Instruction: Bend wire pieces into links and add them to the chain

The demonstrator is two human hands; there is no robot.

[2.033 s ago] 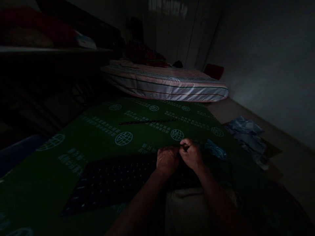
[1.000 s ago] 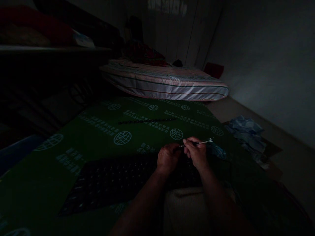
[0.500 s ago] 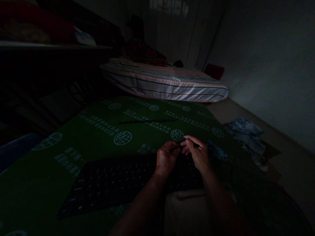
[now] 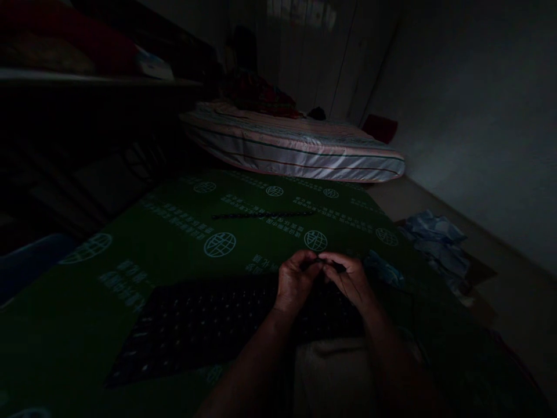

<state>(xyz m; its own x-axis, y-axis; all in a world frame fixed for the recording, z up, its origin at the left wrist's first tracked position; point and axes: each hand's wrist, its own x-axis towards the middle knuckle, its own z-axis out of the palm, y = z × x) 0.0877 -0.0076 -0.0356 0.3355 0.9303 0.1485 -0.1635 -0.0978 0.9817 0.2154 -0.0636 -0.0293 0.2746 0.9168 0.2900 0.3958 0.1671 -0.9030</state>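
A black keyboard (image 4: 191, 325) lies at a slant on a green printed board (image 4: 174, 255). Over its right part, my left hand (image 4: 296, 280) is closed in a pinch, thumb and fingertips together. My right hand (image 4: 350, 278) meets it there, its thumb and fingers also pinched. Something small and dark seems to sit between the fingertips, too small and dim to name. Beyond the hands a thin, dark, twisted strip (image 4: 263, 215) rests on the board. A crumpled bluish piece (image 4: 383, 268) lies just right of my right hand.
Behind the board stands a bed with a striped sheet (image 4: 296, 154). Bluish crumpled cloth (image 4: 435, 238) is on the floor at right, near the wall (image 4: 478, 104). A shelf (image 4: 100, 80) with items runs along the left. A blue object (image 4: 32, 264) borders the board's left edge. The room is very dark.
My right hand's fingers have come down and in from a spread pose, and its fingertips now meet those of my left hand. The keyboard and strip lie as before.
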